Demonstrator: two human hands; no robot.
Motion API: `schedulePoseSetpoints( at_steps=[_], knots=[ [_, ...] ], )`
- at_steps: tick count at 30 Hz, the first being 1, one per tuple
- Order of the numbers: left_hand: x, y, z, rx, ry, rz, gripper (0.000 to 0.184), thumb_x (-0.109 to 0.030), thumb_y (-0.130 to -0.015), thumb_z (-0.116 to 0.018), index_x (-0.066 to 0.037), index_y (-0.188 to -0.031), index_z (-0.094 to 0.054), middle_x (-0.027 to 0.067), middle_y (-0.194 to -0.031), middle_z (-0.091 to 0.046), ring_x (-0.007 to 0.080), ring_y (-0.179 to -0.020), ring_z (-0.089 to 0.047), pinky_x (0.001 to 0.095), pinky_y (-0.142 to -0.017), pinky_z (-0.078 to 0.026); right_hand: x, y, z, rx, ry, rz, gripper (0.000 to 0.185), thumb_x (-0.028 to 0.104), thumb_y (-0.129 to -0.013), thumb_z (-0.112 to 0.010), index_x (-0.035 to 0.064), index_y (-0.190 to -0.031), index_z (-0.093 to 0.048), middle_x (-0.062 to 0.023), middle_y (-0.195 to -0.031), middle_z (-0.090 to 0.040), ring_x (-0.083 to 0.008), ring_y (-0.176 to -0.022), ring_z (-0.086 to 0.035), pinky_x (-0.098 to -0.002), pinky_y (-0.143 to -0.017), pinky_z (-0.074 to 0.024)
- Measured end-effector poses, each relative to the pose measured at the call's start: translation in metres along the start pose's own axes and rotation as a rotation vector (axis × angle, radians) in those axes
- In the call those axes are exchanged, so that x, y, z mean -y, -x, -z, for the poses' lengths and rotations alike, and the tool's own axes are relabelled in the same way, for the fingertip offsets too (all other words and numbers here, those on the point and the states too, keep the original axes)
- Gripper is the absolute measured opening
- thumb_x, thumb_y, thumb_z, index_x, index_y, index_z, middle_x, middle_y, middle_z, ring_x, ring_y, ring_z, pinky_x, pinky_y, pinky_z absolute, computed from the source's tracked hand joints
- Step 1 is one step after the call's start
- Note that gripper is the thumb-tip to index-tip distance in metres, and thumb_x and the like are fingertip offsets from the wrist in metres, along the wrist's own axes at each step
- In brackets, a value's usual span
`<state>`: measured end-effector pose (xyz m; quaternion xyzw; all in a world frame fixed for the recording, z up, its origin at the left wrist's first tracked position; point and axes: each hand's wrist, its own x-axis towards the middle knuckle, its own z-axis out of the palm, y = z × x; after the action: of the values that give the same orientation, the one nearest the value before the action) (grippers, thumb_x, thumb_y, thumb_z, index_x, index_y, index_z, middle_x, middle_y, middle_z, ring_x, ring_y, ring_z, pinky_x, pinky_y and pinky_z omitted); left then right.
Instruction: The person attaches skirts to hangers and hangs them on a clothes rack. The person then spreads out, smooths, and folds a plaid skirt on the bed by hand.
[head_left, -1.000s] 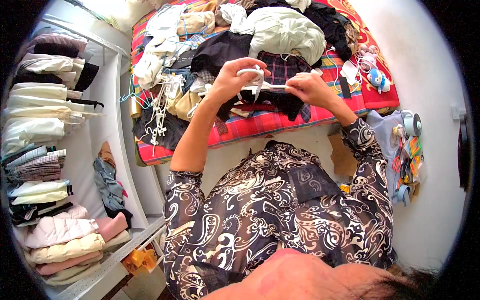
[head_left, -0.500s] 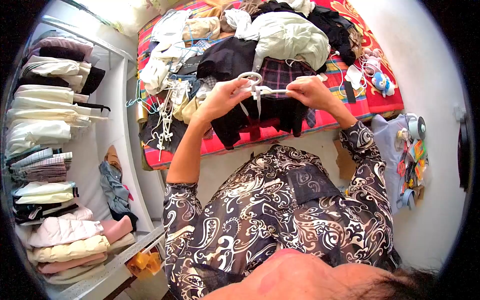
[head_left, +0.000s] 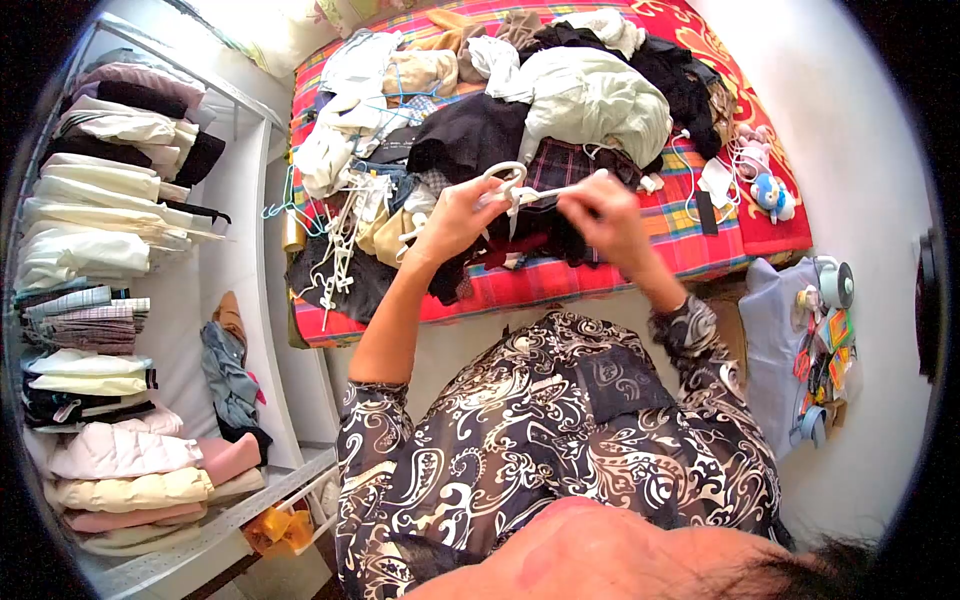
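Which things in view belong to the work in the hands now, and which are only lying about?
At the hands:
White hanger, held by the left hand; the right hand, blurred, is at its other end
Black garment, below the hanger
Clothes pile, just beyond

Lying about:
Blue toy and pink toy, on the bed
Blue-grey cloth, beside the bed

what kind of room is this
Probably a bedroom: a bed piled with clothes, an open wardrobe of hanging garments, and plush toys on the bed.
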<state>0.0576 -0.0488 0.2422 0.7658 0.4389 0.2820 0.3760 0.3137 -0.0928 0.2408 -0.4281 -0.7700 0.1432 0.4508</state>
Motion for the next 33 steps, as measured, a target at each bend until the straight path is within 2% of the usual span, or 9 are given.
schedulePoseSetpoints(
  at_steps=[6, 13, 17, 20, 23, 24, 25, 29, 33],
  knots=[
    [-0.02, -0.008, 0.001, -0.032, -0.009, 0.048, 0.038, -0.017, -0.092, -0.068, -0.007, -0.129, -0.06, 0.0088, -0.087, -0.071, 0.0121, -0.08, -0.063, 0.0304, -0.073, -0.051, 0.002, 0.011, -0.079, 0.03, -0.368, -0.518, 0.024, 0.022, -0.088, -0.073, 0.0011, -0.1, -0.071, -0.0107, -0.072, -0.066, -0.0136, -0.059, -0.061, -0.0308, -0.056, -0.0472],
    [-0.01, -0.005, 0.01, -0.053, 0.018, 0.062, 0.041, -0.009, -0.091, -0.065, -0.005, -0.131, -0.056, 0.0069, -0.085, -0.068, 0.009, -0.073, -0.058, 0.0279, -0.067, -0.049, 0.008, 0.009, -0.065, -0.246, -0.346, -0.273, 0.017, 0.015, -0.086, -0.074, -0.0002, -0.091, -0.069, -0.0024, -0.073, -0.063, -0.01, -0.062, -0.056, -0.0257, -0.059, -0.0456],
    [-0.013, 0.0, 0.007, -0.05, -0.005, 0.053, 0.041, -0.008, -0.091, -0.065, -0.004, -0.131, -0.056, 0.0063, -0.086, -0.068, 0.0081, -0.073, -0.057, 0.0273, -0.067, -0.049, 0.007, -0.007, -0.048, -0.142, -0.754, -0.574, 0.014, 0.013, -0.095, -0.066, -0.0007, -0.093, -0.064, -0.0024, -0.076, -0.067, -0.0065, -0.068, -0.061, -0.0226, -0.058, -0.0495],
    [-0.013, 0.0, 0.005, -0.083, 0.007, 0.026, 0.041, -0.008, -0.091, -0.065, -0.004, -0.131, -0.056, 0.0062, -0.086, -0.068, 0.0084, -0.073, -0.058, 0.0279, -0.067, -0.05, -0.007, -0.016, -0.04, -0.043, -0.511, -0.575, 0.019, 0.016, -0.095, -0.066, -0.0028, -0.097, -0.065, -0.0063, -0.072, -0.069, -0.0093, -0.058, -0.063, -0.0252, -0.052, -0.0512],
    [-0.01, -0.001, 0.008, -0.117, -0.02, 0.006, 0.038, -0.007, -0.089, -0.061, -0.002, -0.126, -0.057, 0.0179, -0.086, -0.07, 0.0261, -0.078, -0.071, 0.0363, -0.07, -0.053, -0.013, -0.013, -0.037, 0.061, -0.395, -0.557, 0.02, 0.017, -0.095, -0.066, -0.002, -0.102, -0.065, -0.007, -0.07, -0.069, -0.01, -0.058, -0.064, -0.0257, -0.052, -0.0511],
    [-0.006, 0.0, 0.008, -0.123, -0.015, 0.026, 0.038, -0.008, -0.089, -0.061, -0.001, -0.126, -0.058, 0.0169, -0.085, -0.07, 0.0258, -0.077, -0.07, 0.0358, -0.07, -0.053, -0.012, -0.011, -0.04, 0.097, -0.385, -0.536, 0.021, 0.018, -0.095, -0.066, -0.0013, -0.104, -0.065, -0.0071, -0.07, -0.069, -0.0101, -0.058, -0.065, -0.0259, -0.052, -0.0511],
    [0.002, 0.0, 0.009, -0.126, -0.016, 0.029, 0.039, -0.009, -0.091, -0.065, -0.004, -0.129, -0.058, 0.0067, -0.083, -0.068, 0.0105, -0.071, -0.06, 0.0289, -0.066, -0.05, -0.011, -0.011, -0.042, 0.104, -0.389, -0.542, 0.021, 0.018, -0.095, -0.066, -0.0013, -0.104, -0.065, -0.0071, -0.07, -0.069, -0.0101, -0.058, -0.065, -0.0259, -0.052, -0.0511],
    [0.01, -0.005, 0.007, -0.128, -0.002, 0.014, 0.038, -0.009, -0.088, -0.062, -0.002, -0.125, -0.06, 0.0159, -0.084, -0.071, 0.0235, -0.074, -0.07, 0.0354, -0.069, -0.053, -0.017, -0.02, -0.055, 0.032, -0.418, -0.495, 0.019, 0.019, -0.096, -0.064, 0.0012, -0.105, -0.064, -0.0099, -0.068, -0.069, -0.0126, -0.059, -0.068, -0.0274, -0.053, -0.0518],
    [0.013, -0.009, 0.008, -0.152, -0.016, 0.036, 0.038, -0.009, -0.088, -0.063, -0.002, -0.124, -0.059, 0.0145, -0.083, -0.071, 0.022, -0.072, -0.069, 0.0347, -0.068, -0.053, -0.033, -0.031, -0.059, 0.109, -0.249, -0.378, 0.021, 0.02, -0.097, -0.064, 0.0005, -0.106, -0.063, -0.0088, -0.073, -0.07, -0.0106, -0.065, -0.067, -0.026, -0.057, -0.0517]
  ],
)
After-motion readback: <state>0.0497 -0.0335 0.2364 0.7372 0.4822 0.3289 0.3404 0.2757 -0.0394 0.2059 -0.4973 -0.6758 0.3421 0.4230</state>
